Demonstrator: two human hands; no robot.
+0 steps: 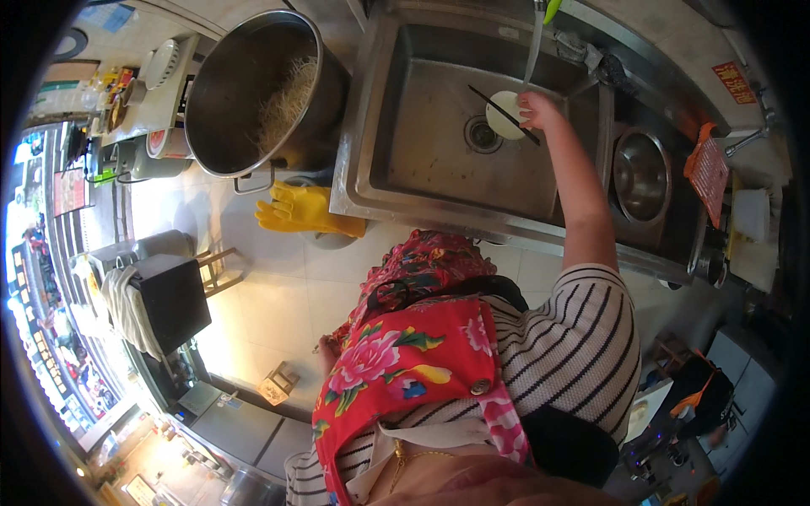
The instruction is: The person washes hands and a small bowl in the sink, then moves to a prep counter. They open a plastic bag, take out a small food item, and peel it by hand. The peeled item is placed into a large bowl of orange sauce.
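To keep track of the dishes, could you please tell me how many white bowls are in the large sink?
1: the white bowl, held in the right hand, near the drain. Another could be hidden beneath it.

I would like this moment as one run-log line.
right hand: at rim of pale bowl; dark stick: across bowl; water: running into sink

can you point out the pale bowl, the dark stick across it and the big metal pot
pale bowl (500, 124): head view, on its surface below the stick
dark stick (504, 114): head view, around its middle
big metal pot (221, 103): head view, on its inner wall
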